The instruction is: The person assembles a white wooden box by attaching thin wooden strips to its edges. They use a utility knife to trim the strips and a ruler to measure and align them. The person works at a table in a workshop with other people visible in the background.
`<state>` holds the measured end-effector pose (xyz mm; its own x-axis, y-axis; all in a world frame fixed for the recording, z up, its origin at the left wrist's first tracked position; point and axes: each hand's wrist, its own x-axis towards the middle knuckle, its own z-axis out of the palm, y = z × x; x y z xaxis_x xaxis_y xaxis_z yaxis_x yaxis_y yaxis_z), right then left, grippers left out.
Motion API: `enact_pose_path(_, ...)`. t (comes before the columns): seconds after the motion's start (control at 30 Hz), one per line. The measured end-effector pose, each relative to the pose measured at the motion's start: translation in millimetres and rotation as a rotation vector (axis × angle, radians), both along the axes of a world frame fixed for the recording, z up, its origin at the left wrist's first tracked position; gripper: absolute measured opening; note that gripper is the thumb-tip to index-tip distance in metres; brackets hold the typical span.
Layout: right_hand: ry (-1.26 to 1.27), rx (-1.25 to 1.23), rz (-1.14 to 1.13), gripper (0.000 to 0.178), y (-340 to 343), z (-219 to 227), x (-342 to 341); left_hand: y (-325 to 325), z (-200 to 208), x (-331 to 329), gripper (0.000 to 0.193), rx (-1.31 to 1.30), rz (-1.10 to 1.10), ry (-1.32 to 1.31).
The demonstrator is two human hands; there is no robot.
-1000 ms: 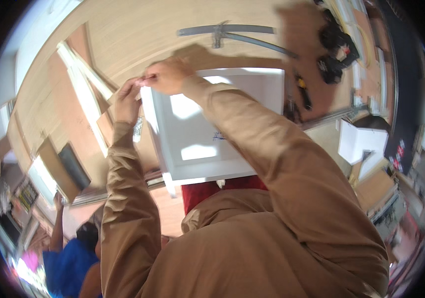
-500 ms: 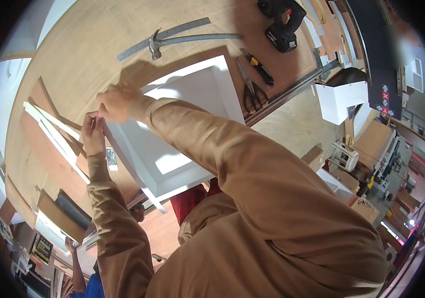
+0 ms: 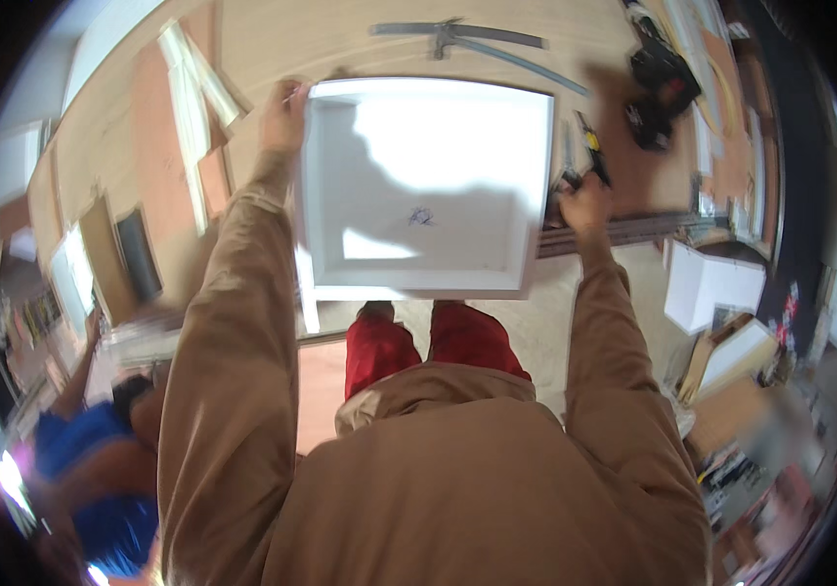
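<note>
A shallow white box (image 3: 425, 285), open side up, lies on the workbench in front of me, with a scribbled mark on its floor. A thin white edging strip (image 3: 310, 311) runs along its left side and sticks out past the near corner. At the far left corner my left hand (image 3: 284, 122) is closed, pinching the strip's end against the box. To the right of the box, my right hand (image 3: 585, 203) has its fingers round the black handles of the scissors (image 3: 569, 156), which point away from me. A yellow-and-black utility knife (image 3: 591, 143) lies right beside them.
Behind the box lie a claw hammer (image 3: 496, 52) and a metal ruler (image 3: 496, 35). A black cordless tool (image 3: 661, 88) stands at the far right. White strips (image 3: 189, 117) and brown boards are on the left. A person in blue (image 3: 106, 479) is at the lower left.
My right hand has left the far left corner and moved right to the scissors. My left hand stays at that corner. My view has turned, so the box now appears squarer and further right.
</note>
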<state>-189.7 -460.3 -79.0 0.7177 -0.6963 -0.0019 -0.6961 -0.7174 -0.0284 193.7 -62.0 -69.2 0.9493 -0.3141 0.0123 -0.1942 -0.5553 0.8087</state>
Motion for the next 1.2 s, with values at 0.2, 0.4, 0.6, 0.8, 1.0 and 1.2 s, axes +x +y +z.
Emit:
enact_pose_path(0.2,-0.066,0.309,0.090,0.040,9,-6,-7,42,25,-25,0.064,-0.029,0.118,0.348)
enact_pose_path(0.4,0.007,0.254,0.026,0.046,-7,-19,-16,104,40,-132,0.070,0.100,0.111,0.441)
enact_pose_path(0.6,0.056,0.224,0.030,0.045,-28,-23,-27,164,43,-279,0.048,0.012,0.377,0.536)
enact_pose_path(0.8,-0.411,1.009,0.014,0.021,3,99,-41,182,41,-323,0.036,-0.097,0.444,0.609)
enact_pose_path(1.0,0.233,1.472,0.449,0.029,136,200,-35,174,40,-317,0.030,-0.120,0.428,0.585)
enact_pose_path(1.2,0.617,1.702,0.475,0.039,246,168,13,174,52,-318,0.027,-0.295,0.411,0.657)
